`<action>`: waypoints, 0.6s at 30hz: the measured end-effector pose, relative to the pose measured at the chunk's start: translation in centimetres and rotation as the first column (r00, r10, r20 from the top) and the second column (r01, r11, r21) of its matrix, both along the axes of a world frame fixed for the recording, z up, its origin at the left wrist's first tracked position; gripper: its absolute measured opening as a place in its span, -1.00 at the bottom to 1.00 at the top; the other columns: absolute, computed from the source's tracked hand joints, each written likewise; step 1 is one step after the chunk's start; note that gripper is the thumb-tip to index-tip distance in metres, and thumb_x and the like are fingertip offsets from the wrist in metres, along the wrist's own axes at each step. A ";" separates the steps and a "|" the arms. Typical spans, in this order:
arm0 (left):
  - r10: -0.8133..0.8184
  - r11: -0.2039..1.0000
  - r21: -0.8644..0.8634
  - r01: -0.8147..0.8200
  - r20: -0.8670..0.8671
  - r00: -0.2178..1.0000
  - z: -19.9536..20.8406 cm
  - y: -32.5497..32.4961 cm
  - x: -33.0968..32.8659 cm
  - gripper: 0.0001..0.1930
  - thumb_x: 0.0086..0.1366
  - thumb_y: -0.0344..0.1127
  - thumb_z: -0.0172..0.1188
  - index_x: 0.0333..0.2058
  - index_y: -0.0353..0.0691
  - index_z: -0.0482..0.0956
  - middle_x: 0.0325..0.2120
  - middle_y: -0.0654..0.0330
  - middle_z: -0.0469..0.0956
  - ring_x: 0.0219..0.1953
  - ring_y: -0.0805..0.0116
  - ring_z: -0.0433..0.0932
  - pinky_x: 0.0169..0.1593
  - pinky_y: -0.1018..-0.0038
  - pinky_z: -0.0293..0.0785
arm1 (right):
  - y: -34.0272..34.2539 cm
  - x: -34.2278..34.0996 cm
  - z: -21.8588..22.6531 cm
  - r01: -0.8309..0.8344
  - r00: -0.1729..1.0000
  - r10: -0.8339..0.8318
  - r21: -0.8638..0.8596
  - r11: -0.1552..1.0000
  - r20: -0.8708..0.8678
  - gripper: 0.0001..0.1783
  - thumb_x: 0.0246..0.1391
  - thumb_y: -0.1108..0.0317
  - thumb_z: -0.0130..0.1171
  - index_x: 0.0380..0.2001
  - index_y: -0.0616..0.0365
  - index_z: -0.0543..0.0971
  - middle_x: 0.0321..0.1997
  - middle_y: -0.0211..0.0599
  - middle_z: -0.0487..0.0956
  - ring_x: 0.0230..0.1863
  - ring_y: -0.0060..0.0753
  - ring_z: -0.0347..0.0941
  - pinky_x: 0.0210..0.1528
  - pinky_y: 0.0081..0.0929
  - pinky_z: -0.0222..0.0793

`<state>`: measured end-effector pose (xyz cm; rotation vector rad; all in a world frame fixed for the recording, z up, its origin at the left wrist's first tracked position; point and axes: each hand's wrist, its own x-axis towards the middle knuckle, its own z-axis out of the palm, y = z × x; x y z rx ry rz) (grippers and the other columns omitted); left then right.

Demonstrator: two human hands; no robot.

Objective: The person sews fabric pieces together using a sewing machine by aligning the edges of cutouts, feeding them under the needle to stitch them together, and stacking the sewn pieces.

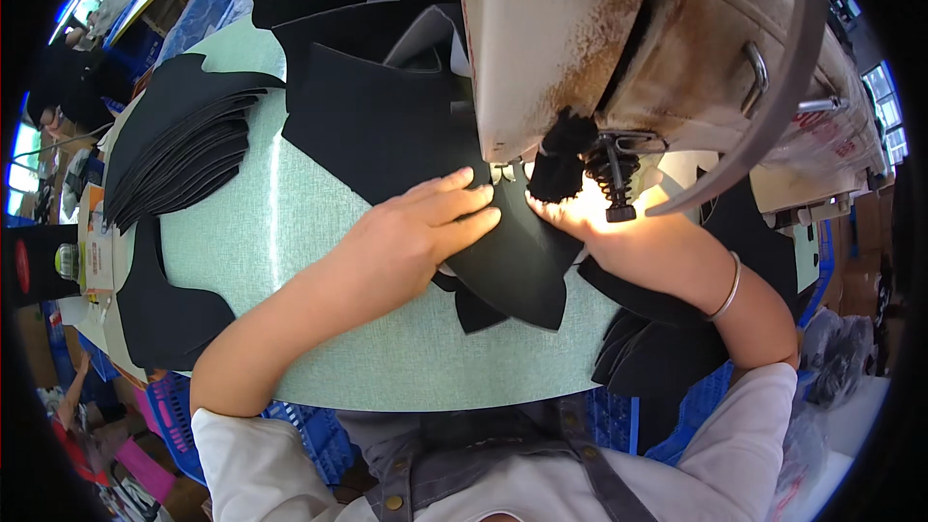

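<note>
Under the head of a sewing machine (pixel 556 48) lies a black fabric piece (pixel 522 261), its pointed end toward me. My left hand (pixel 425 222) rests flat on it, fingers stretched out toward the needle area. On the other side, my right hand (pixel 604 232) lies against the fabric's right edge, with one digit stretched toward the needle. A black fuzzy tuft (pixel 561 159) and a spring tension part (pixel 619 174) hide most of its fingers, and bright lamp light washes over it. More black fabric (pixel 362 116) spreads out beyond my left hand.
A fanned stack of black cut pieces (pixel 184 145) lies on the pale green table (pixel 387 358), at the left. Another black piece (pixel 174 314) hangs near the left edge. Black pieces (pixel 657 353) lie at the right edge, above blue baskets (pixel 614 420). A curved grey arm (pixel 783 106) arches over my right forearm.
</note>
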<state>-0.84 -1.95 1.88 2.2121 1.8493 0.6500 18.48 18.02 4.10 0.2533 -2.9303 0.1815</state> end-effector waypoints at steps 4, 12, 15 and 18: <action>0.067 0.997 -0.037 -0.066 0.030 0.997 0.8 0.9 0.2 -0.53 -0.03 -0.63 0.15 -0.04 -0.33 0.55 0.03 0.02 0.48 0.17 0.03 0.42 0.16 0.31 0.46 | 0.8 -0.4 -0.5 0.004 0.988 -0.012 -0.053 0.999 -0.156 -0.81 -0.05 0.33 0.23 -0.37 0.20 0.55 -0.44 -0.20 0.53 -0.38 -0.14 0.52 -0.33 -0.27 0.44; 0.063 0.990 0.136 -0.038 -0.183 0.981 0.5 0.2 2.7 -0.53 -0.05 -0.52 0.22 -0.06 -0.42 0.51 -0.03 -0.01 0.49 0.08 0.03 0.49 0.11 0.32 0.49 | -3.0 0.1 0.7 0.047 0.987 -0.084 0.252 0.967 0.138 -0.48 -0.03 0.46 0.06 0.09 0.18 0.51 -0.03 -0.14 0.60 -0.01 -0.25 0.57 -0.08 -0.37 0.51; 0.045 0.998 0.047 -0.042 -0.063 0.997 0.2 -0.2 1.5 -0.54 -0.03 -0.56 0.20 -0.06 -0.38 0.52 0.00 0.03 0.50 0.12 0.07 0.47 0.12 0.35 0.49 | -1.1 0.2 -0.5 0.048 0.969 -0.072 0.109 0.993 0.235 -0.48 -0.03 0.49 0.04 0.09 0.14 0.53 -0.03 -0.18 0.61 -0.05 -0.27 0.58 -0.06 -0.41 0.51; 0.036 0.999 0.011 -0.036 -0.024 0.999 0.1 -0.2 0.6 -0.55 -0.02 -0.60 0.17 -0.06 -0.33 0.54 0.03 0.06 0.50 0.15 0.11 0.46 0.12 0.37 0.50 | 0.7 -0.2 -2.6 -0.037 0.992 0.039 0.021 0.999 -0.119 -0.82 0.02 0.33 0.18 -0.29 0.15 0.59 -0.50 -0.25 0.51 -0.51 -0.26 0.49 -0.47 -0.34 0.37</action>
